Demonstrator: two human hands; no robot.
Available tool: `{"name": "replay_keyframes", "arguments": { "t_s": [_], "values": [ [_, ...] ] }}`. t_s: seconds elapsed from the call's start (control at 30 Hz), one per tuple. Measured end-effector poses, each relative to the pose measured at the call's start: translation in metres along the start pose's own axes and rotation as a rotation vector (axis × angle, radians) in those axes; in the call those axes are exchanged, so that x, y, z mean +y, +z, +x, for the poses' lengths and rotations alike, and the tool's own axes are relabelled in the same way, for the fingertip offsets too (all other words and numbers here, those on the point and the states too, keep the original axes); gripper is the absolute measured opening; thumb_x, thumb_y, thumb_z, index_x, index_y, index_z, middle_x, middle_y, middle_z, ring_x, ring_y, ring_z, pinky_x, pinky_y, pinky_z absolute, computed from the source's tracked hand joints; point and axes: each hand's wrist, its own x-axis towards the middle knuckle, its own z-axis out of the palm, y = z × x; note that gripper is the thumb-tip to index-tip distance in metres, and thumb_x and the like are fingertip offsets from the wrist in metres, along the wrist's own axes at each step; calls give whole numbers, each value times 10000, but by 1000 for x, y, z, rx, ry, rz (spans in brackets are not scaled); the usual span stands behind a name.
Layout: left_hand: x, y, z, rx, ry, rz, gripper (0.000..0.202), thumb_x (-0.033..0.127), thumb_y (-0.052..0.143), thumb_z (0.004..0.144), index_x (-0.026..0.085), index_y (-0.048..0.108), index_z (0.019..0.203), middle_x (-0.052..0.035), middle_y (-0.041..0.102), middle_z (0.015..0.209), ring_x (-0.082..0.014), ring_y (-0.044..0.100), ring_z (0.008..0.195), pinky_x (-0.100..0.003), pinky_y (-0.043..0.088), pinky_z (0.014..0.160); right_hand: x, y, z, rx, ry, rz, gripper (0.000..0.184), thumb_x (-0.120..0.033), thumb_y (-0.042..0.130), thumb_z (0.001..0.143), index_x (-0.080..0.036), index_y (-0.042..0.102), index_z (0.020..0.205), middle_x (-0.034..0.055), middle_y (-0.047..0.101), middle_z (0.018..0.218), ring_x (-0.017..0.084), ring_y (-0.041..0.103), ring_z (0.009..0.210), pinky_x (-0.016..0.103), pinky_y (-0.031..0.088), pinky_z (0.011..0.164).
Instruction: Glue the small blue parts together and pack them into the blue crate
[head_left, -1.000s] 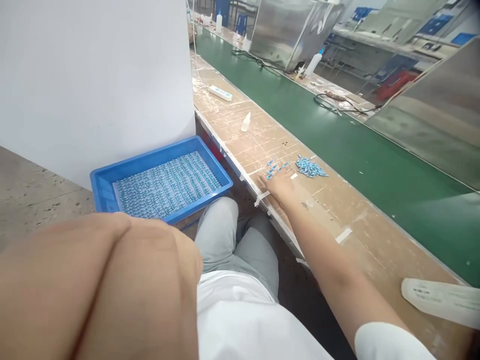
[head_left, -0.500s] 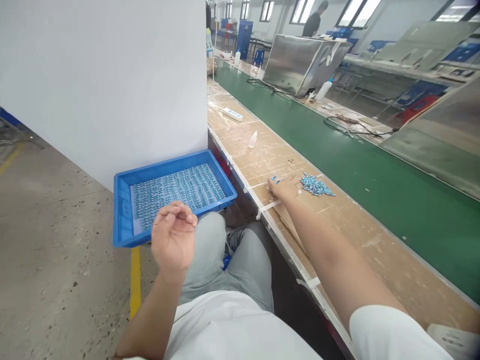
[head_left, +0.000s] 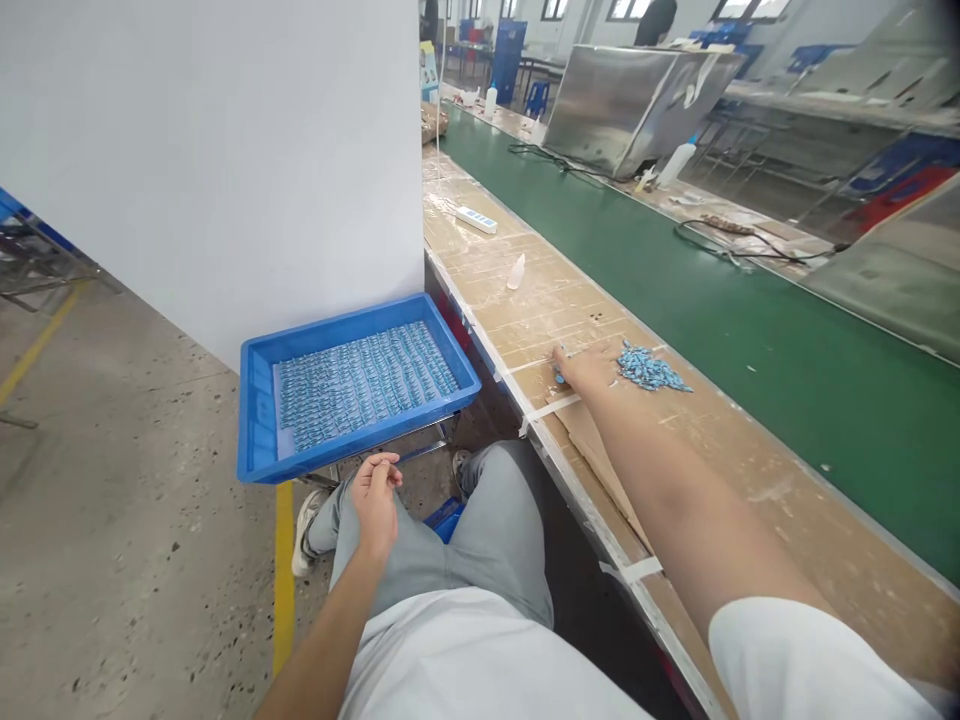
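Note:
My right hand (head_left: 586, 370) reaches down to the cardboard-covered bench, palm down and fingers curled. Small blue pieces (head_left: 560, 377) show at its fingertips, partly covered by the hand. Just right of it lies a loose pile of small blue pieces (head_left: 651, 368), too small to name exactly. My left hand (head_left: 377, 500) hovers over my lap with thumb and fingers pinched together; whatever they hold, if anything, is hidden. Beyond it stands a blue plastic tray (head_left: 251, 420), where similar blue pieces (head_left: 367, 385) lie in neat rows on a white sheet.
A small white dropper bottle (head_left: 516, 271) and a white power strip (head_left: 477, 220) are farther along the bench. A green conveyor belt (head_left: 600, 240) runs beside it. A tall white panel (head_left: 210, 160) rises behind the tray. In the background is a person (head_left: 656, 22).
My left hand has dropped away from the tray's front edge toward my lap, its fingers now pinched. My right hand has closed over the few blue pieces that lay beyond its fingertips. The view has shifted slightly.

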Motion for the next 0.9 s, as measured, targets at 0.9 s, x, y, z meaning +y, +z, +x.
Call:
{"name": "replay_keyframes", "arguments": {
  "t_s": [0.9],
  "values": [
    [-42,64,16,-266,-177,68,149,312,591,791,183,661,769,6,558,646,-102,482,568,-232,390,564,-11,28,7,131,-164,-64,441,-446,349,954,-132,574,1167,186,487,1173,319,423,1099,424,385,889]
  ]
}}
